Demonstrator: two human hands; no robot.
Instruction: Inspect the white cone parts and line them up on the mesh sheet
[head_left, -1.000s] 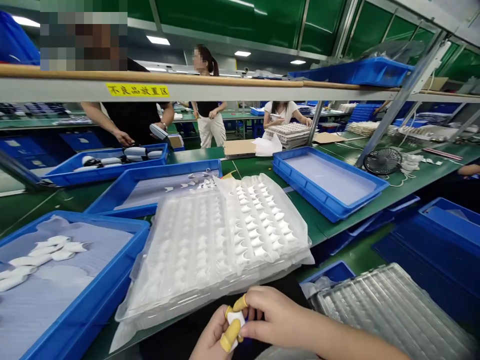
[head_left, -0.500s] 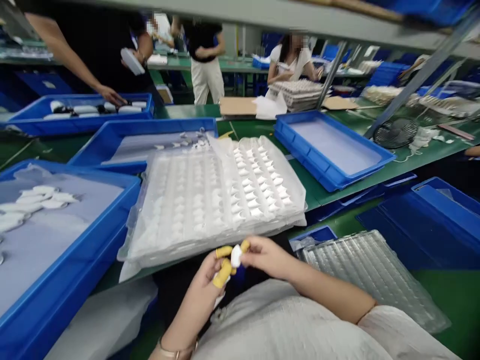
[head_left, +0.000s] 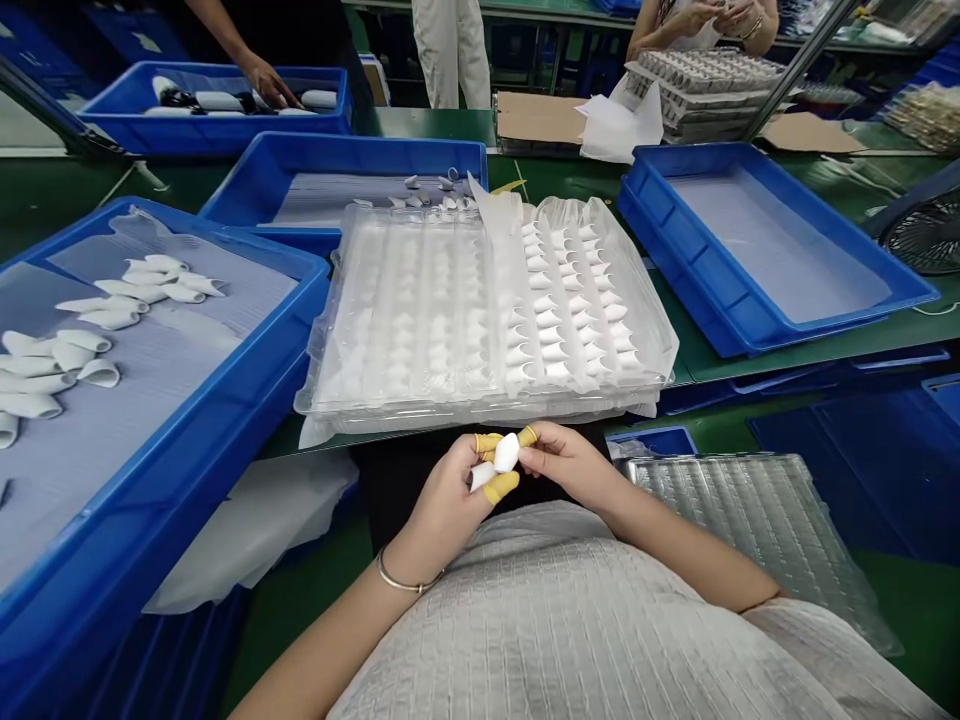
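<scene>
Close to my body, my left hand, with yellow finger cots, closes around a small white hollow plastic piece. A second white piece lies inside the same hand, against the fingers. My right hand pinches the first piece from its right side, a yellow cot on one finger. Just beyond both hands sits a clear plastic tray. Rows of white curved pieces show uncovered on its right part; a translucent sheet veils those on the left.
A blue bin of white hollow pieces stands at left, another blue bin behind the tray, and a third at right. Empty clear trays lie low right. A co-worker's hand reaches into a far bin.
The view has tilted down and shifted left. My left hand has turned, so the second white piece shows more plainly. Both hands still hold the first piece.
</scene>
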